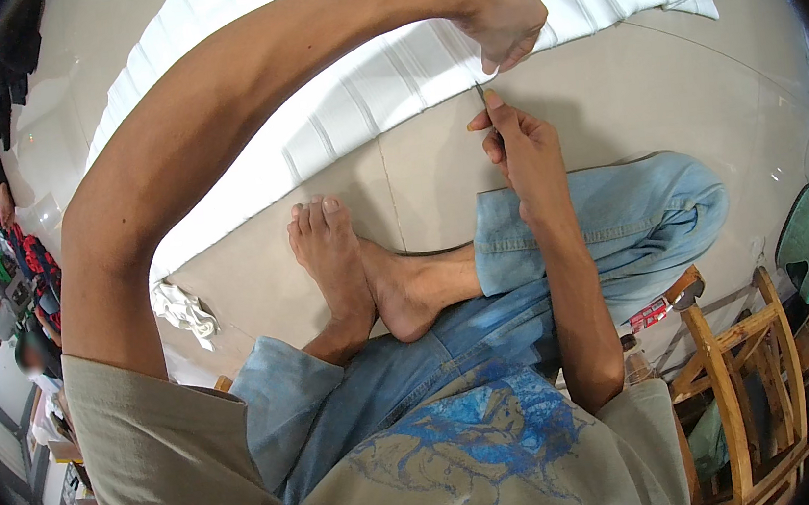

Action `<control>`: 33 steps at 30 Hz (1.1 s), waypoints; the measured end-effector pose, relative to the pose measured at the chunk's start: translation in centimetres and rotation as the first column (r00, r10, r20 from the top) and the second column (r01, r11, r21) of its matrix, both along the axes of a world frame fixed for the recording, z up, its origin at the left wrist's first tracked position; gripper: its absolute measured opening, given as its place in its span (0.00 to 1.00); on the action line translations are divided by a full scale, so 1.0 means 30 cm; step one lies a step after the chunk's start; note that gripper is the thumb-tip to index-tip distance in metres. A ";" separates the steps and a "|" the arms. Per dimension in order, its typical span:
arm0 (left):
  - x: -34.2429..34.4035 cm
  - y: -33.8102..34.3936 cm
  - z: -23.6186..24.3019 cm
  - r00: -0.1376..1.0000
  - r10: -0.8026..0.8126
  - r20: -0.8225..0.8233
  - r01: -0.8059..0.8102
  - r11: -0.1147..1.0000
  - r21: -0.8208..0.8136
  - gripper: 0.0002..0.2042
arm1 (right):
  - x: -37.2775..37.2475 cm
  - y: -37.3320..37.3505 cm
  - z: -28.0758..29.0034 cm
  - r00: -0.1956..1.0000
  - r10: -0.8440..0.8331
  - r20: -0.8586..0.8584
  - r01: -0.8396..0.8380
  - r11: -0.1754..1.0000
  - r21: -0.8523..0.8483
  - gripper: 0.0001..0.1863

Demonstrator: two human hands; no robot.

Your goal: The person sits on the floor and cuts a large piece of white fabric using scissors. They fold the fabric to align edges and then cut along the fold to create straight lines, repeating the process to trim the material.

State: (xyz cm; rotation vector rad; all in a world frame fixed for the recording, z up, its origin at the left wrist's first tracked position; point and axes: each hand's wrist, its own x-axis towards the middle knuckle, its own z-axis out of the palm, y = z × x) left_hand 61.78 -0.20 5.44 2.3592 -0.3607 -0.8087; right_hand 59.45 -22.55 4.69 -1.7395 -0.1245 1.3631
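Pinching white cloth (349, 101) in curled, partly hidden left hand (504, 23); gripping mostly covered dark tool (482, 94) in half-curled right hand (529, 149).

At the right, a wooden frame (720, 407) stands near a red packet (648, 315) and a green panel (805, 235).

One long cloth (350, 110), one tool (482, 93)

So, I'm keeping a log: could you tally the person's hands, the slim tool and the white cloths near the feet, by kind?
Hands: 2 (left hand, right hand)
Slim tool: 1
Pleated white cloth: 1
Crumpled white cloth: 1
Total: 5
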 end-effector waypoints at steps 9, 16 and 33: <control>-0.013 -0.007 0.007 0.999 0.046 0.009 -0.046 0.999 0.000 0.05 | 0.011 -0.003 0.015 1.000 0.026 0.003 -0.026 0.999 -0.025 0.26; 0.045 -0.007 -0.001 0.990 0.121 0.069 -0.118 0.992 -0.041 0.06 | 0.083 -0.073 0.123 0.963 -0.237 0.131 0.233 0.972 0.044 0.27; -0.061 -0.017 -0.003 0.969 0.131 0.212 -0.127 0.991 -0.029 0.16 | 0.126 -0.069 0.043 0.998 0.052 -0.024 -0.054 0.996 -0.072 0.31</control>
